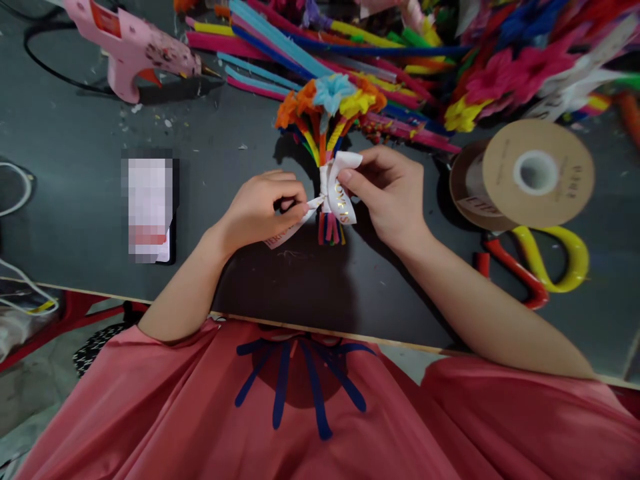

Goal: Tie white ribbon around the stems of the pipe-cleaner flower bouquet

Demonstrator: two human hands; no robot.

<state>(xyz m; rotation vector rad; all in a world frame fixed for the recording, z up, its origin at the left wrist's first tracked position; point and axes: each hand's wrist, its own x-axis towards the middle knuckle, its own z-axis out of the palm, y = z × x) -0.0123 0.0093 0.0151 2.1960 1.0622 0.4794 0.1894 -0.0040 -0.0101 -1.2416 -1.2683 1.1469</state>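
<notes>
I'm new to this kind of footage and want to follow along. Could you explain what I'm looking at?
There is no machine here: a person works with two bare hands. The single picture comes from a camera worn on the head, looking forward and down. The left hand and right hand each pinch part of a white ribbon tied around the stems of a small fuzzy flower bouquet. On the dark tabletop lie a pink glue gun, a partly pixelated phone, colourful pipe cleaners, a ribbon spool and red-and-yellow-handled scissors.
</notes>
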